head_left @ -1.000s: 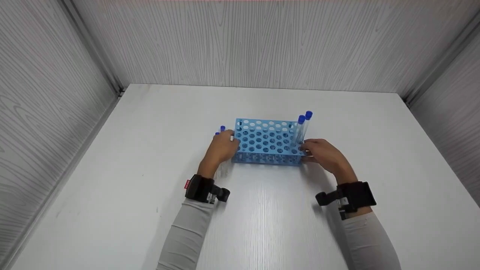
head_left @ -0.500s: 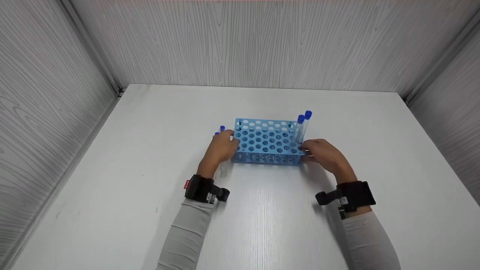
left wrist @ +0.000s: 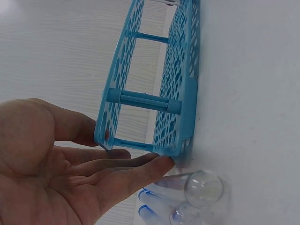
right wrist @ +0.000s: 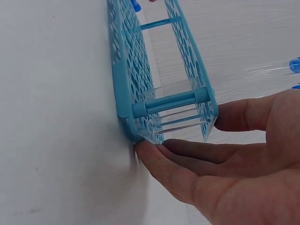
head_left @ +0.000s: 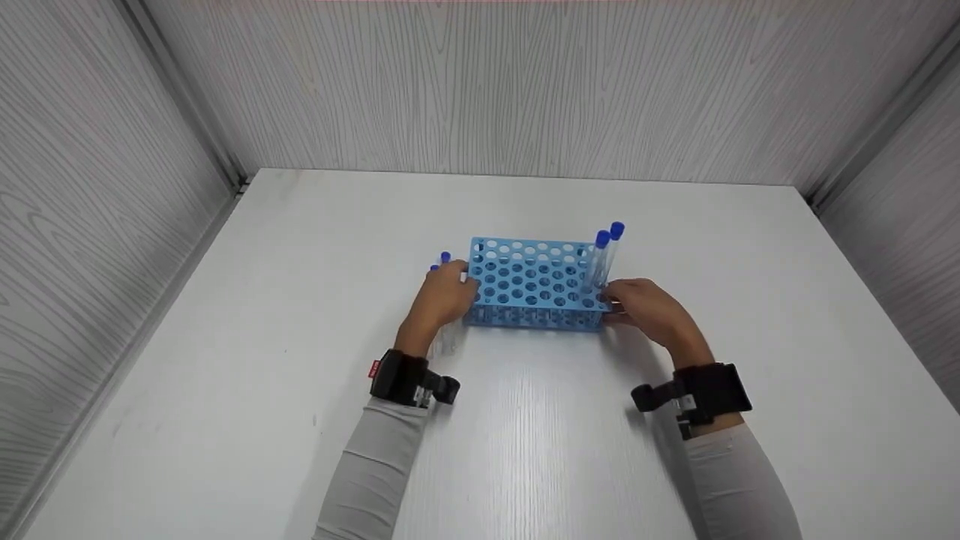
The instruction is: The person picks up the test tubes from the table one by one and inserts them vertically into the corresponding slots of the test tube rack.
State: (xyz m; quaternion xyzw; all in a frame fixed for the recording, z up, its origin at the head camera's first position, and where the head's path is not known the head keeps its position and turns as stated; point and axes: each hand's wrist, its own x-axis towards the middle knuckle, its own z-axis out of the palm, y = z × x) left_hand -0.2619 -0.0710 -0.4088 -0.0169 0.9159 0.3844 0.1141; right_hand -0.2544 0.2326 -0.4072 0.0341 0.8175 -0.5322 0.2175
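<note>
A light-blue test tube rack point(head_left: 525, 306) stands in the middle of the table in the head view. My left hand point(head_left: 446, 292) holds its left end, with the thumb at the top plate and the other fingers against the end below. At the opposite end my right hand point(head_left: 649, 304) grips the rack the same way. Two blue-capped test tubes point(head_left: 597, 261) stand in the holes at the right end, just beyond the right fingertips. In the left wrist view, more clear test tubes point(left wrist: 205, 188) with blue caps lie beside the left hand, which partly covers them in the head view.
The white tabletop point(head_left: 225, 360) spreads around the rack. A grey wood-grain panel point(head_left: 480, 90) rises behind it, with a side wall point(head_left: 82, 187) at left and another point(head_left: 915, 210) at right. Each wrist wears a black camera strap point(head_left: 712, 390).
</note>
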